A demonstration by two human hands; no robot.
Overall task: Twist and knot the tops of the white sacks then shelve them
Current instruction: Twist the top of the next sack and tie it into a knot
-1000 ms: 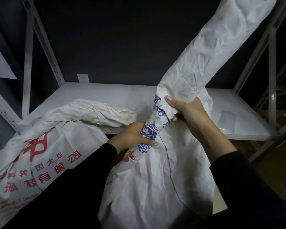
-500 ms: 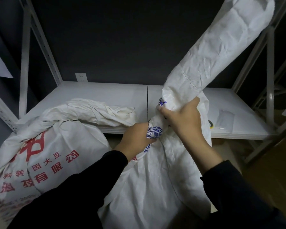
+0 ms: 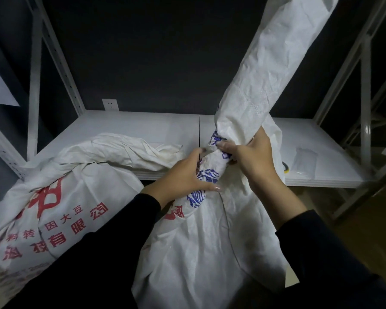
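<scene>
Two white sacks in view. Near sack (image 3: pixel 201 253) stood front and centre, its top wrung into a tight neck. Left hand (image 3: pixel 183 175) was clenched round the lower neck, over blue print. Right hand (image 3: pixel 252 161) was clenched just above it, the two grips nearly touching. Loose sack top (image 3: pixel 274 68) rose slanting up to the right. Second sack (image 3: pixel 60 206), red lettering, lay at left, its top resting on the shelf (image 3: pixel 143 128). One small clear packet (image 3: pixel 304 160) lay on the shelf at right.
</scene>
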